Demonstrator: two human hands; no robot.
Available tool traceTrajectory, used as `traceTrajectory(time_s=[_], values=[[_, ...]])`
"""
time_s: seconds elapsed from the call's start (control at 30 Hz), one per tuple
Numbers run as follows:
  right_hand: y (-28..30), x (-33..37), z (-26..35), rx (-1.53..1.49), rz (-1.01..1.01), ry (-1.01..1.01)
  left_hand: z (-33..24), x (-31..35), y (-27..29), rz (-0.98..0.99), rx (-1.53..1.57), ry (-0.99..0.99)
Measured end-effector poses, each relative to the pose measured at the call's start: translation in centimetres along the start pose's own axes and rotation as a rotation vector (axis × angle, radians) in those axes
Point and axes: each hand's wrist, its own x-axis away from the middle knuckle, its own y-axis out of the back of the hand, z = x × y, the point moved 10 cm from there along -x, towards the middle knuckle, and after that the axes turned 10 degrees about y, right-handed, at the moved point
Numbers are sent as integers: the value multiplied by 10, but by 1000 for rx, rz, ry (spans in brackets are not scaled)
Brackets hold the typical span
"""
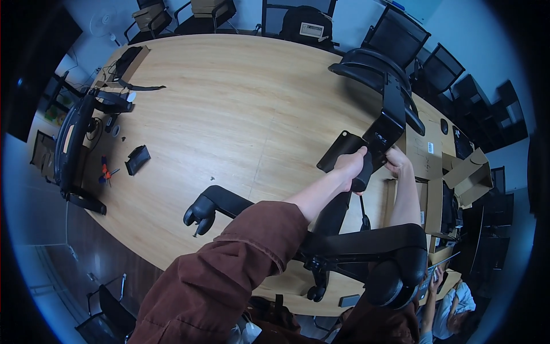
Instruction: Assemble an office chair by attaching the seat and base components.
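Note:
A black wheeled base [355,245] with spread legs and casters lies tipped near me on the table. From it a thick black column rises to a long black bracket [388,114], which joins a curved black frame [372,63] at the far right. My left hand [350,168] is closed around the column just below the bracket. On the bracket's right side is my right hand [397,162], its fingers curled in and partly hidden behind the black part; what they grip cannot be made out. A black plate with holes [339,150] sticks out beside my left hand.
On the wooden table [229,103] are a small black bracket [137,160], orange-and-blue pliers [105,171] and a curved black piece [74,149] at left. Open cardboard boxes [429,155] stand at right. Another person [452,309] is at lower right. Chairs [398,37] line the far side.

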Motion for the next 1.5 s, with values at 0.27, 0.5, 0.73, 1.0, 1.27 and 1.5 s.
traceTrajectory(time_s=[0.27, 0.5, 0.73, 1.0, 1.27, 1.5], values=[[-3, -7, -5, 86, 27, -109, -1, -1, 1, -16, 9, -5], [-6, -4, -9, 101, -23, -162, -1, -2, 2, -10, 12, -5], [-5, 2, 8, 203, -36, -37, 0, 0, -2, 23, 20, 4], [-14, 17, 32, 146, -42, 49, 0, 1, -2, 42, 26, 2], [-21, 12, 36, 170, -19, 68, 0, 0, -3, 39, 39, 6], [9, -15, -15, 238, -35, -167, 0, 0, -2, 23, 30, 8]])
